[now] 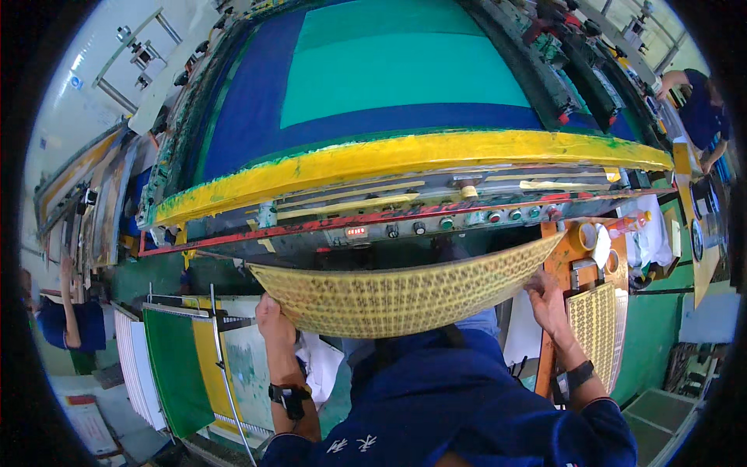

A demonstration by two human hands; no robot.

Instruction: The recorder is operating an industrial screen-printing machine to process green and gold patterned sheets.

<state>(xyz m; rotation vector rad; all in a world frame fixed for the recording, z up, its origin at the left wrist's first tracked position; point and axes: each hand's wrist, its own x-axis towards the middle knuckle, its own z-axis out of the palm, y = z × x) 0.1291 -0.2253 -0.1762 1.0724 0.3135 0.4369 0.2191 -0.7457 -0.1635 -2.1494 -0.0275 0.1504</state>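
Between my two hands, in front of my body, a large yellowish sheet [405, 302] with rows of small dark repeated shapes sags in a curve. My left hand [275, 321] is closed on its left edge, the fingers partly hidden. At the opposite edge, my right hand [548, 302] grips the sheet near its right corner. Beyond the sheet stands a screen printing machine with a blue and teal screen [405, 74], its near frame edge [420, 159] wrapped in yellow. Below that edge runs a control panel [467, 220] with knobs and buttons.
Similar patterned sheets [593, 323] lie on a wooden table [549, 354] at my right, near a yellow tape roll [585, 236] and an orange-capped bottle [632, 223]. A rack with a green panel [177, 370] stands at my left. Other people [704, 109] are at both sides.
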